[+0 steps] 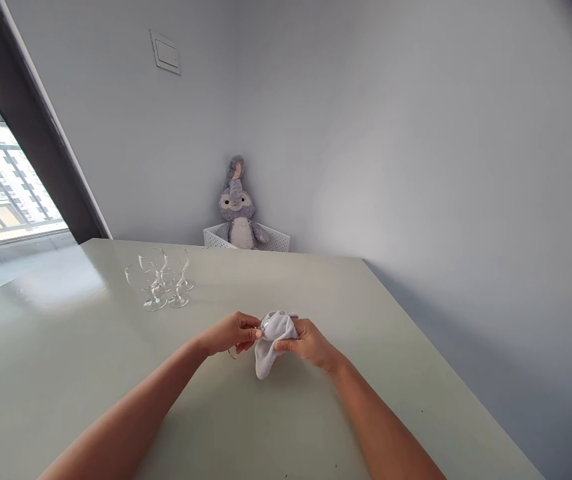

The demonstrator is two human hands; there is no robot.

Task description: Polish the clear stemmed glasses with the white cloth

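Observation:
Near the middle of the table, a light grey cloth (267, 353) is wrapped around the bowl of a glass (233, 352), whose foot shows in part under my left hand. My left hand (239, 332) pinches the stem of this glass, left of the cloth. On the other side, my right hand (305, 343) grips the cloth around the bowl, thumb in front. Most of the glass is hidden by the cloth and my fingers. Several clear stemmed glasses (179, 300) stand upright in a close group farther back on the left.
The pale, glossy table (296, 280) reaches back toward the wall corner. Behind its far edge a grey plush rabbit (241, 230) sits in a white perforated basket (279, 241). A window (3, 173) is at the far left, and a grey wall runs along the right.

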